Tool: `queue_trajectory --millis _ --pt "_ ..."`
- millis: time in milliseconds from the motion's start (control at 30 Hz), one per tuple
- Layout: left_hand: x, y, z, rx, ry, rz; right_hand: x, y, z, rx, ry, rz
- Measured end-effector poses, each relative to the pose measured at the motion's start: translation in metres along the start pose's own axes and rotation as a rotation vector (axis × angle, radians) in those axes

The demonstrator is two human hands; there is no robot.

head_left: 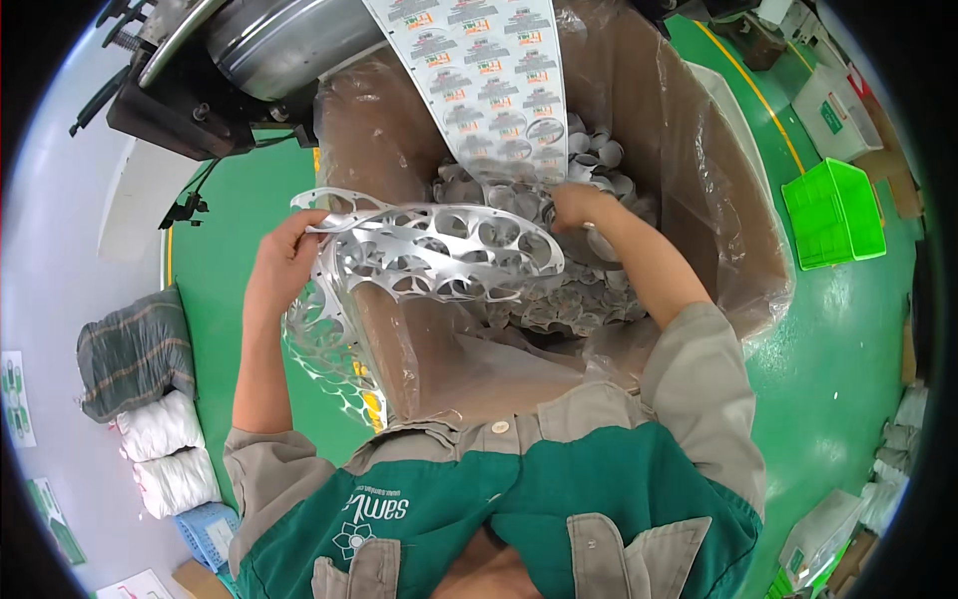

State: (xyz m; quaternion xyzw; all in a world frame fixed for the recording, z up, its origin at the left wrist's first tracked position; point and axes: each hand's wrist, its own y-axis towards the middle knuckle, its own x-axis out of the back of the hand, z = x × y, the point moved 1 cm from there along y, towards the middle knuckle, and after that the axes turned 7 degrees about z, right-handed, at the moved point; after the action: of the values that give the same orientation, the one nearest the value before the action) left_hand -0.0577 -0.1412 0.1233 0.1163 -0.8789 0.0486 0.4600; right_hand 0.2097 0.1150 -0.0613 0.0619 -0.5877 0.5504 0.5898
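My left hand is closed on a silver foil strip punched with rows of round holes. The strip loops over the bin's left rim, and part of it hangs down outside. From the top, a wide printed foil sheet with small repeated labels comes down into the bin. My right hand is closed at the sheet's lower right edge; its fingertips are partly hidden. Below it, many round silver foil discs lie heaped in a big brown bin lined with clear plastic.
A machine with a metal roller stands at the upper left. A bright green crate sits on the green floor to the right. At the left lie a dark folded quilted bundle and white wrapped bundles.
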Motion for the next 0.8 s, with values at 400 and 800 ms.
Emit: queue_trajectory --millis 400,800 --pt "0.013 -0.018 0.015 -0.148 -0.241 -0.021 0.093 -0.072 0.024 0.837 1.715 0.044" --pt "0.01 -0.04 0.024 -0.206 -0.135 -0.087 0.084 -0.052 0.02 0.27 0.422 -0.188"
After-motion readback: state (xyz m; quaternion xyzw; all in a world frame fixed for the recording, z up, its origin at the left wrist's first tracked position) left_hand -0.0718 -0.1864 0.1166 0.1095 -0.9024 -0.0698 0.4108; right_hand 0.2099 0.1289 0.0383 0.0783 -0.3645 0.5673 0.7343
